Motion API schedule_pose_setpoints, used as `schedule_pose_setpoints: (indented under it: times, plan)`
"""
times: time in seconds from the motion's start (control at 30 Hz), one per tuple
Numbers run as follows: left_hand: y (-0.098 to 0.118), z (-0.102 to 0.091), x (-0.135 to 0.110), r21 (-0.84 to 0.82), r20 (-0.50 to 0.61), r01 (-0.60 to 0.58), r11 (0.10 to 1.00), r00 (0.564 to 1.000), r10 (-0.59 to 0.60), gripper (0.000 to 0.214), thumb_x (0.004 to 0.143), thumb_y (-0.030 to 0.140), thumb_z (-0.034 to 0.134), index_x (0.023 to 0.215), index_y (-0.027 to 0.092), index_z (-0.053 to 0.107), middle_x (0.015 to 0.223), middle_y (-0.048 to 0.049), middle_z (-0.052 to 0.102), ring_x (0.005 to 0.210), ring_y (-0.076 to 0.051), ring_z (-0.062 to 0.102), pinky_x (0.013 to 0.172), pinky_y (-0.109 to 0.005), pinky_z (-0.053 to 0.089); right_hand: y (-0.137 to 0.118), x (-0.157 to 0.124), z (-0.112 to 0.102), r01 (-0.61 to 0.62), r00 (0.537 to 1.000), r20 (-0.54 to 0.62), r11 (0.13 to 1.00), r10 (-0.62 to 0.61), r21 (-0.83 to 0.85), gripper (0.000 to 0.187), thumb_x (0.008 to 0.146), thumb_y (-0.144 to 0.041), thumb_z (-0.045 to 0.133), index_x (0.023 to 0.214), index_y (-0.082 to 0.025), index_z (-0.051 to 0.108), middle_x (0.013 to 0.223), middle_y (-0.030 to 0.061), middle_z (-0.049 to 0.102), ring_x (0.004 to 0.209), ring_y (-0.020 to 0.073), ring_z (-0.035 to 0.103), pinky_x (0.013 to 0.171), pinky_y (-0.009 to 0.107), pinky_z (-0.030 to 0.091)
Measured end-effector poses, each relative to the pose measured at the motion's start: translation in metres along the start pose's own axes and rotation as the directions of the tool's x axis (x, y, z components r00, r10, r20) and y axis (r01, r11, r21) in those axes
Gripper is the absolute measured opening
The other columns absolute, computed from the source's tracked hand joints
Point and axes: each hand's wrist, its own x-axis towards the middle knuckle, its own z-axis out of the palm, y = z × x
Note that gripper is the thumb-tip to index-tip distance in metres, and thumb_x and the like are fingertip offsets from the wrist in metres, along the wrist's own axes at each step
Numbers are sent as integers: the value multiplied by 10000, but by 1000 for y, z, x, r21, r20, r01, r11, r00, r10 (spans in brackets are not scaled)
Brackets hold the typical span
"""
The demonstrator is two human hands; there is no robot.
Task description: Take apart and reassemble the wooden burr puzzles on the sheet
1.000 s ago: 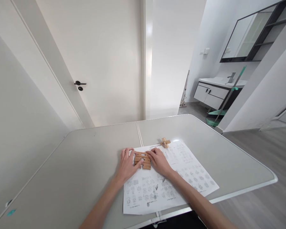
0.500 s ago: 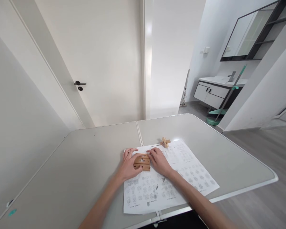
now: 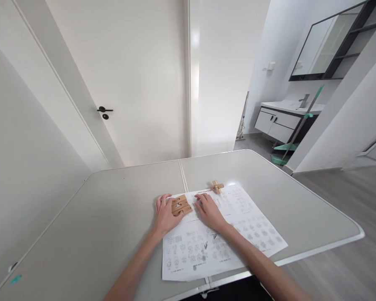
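Note:
Side by side on the printed sheet [image 3: 203, 267] lie several notched wooden puzzle pieces [image 3: 182, 205], forming a flat, slightly tilted block. My left hand [image 3: 166, 215] grips this block from its left side, thumb at the near edge and fingers at the far edge. To the right of the block rests my right hand [image 3: 209, 212] on the sheet, fingers loosely bent and apart, with a small gap to the wood. Beyond it, at the sheet's far edge, sits an assembled wooden cross-shaped puzzle [image 3: 217, 187].
The light grey folding table [image 3: 113, 234] has a seam across its middle and a metal rim. Behind it stands a white door with a black handle [image 3: 105, 110]. At the right, a washbasin cabinet [image 3: 278, 121] and a green broom with dustpan [image 3: 280, 159] are visible.
My left hand has shifted left with the wooden pieces and turned them slightly. My right hand stays nearly in place, now apart from the pieces.

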Motion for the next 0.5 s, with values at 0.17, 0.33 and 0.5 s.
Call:
schedule_pose_setpoints:
  times: [0.17, 0.33, 0.5]
  plan:
    - [-12, 6, 2, 61, -81, 139, 988, 988, -134, 363, 730, 394, 744, 1028, 228, 619, 1248, -134, 589, 1225, -375, 441, 1020, -532, 371, -4, -1, -3, -12, 1000, 11, 999, 12, 33, 232, 1024, -252, 458, 1209, -205, 590, 1132, 129, 637, 1071, 280, 603, 953, 447, 521]
    - [-17, 8, 3, 112, -117, 214, 970, 973, -201, 426, 760, 487, 713, 1057, 196, 622, 1261, -157, 569, 1248, -388, 434, 1019, -527, 361, -5, 1, -4, -57, 998, -4, 994, 57, 90, 197, 1016, -275, 469, 1106, -214, 633, 1099, 118, 662, 1014, 267, 630, 913, 427, 532]
    - [-11, 5, 4, 63, -147, 185, 981, 974, -175, 390, 786, 434, 702, 1099, 214, 627, 1260, -142, 570, 1258, -378, 433, 1060, -547, 352, -1, 7, -7, -186, 977, -61, 953, 206, 239, 208, 981, -306, 464, 982, -214, 650, 959, 88, 708, 817, 242, 659, 741, 368, 538]
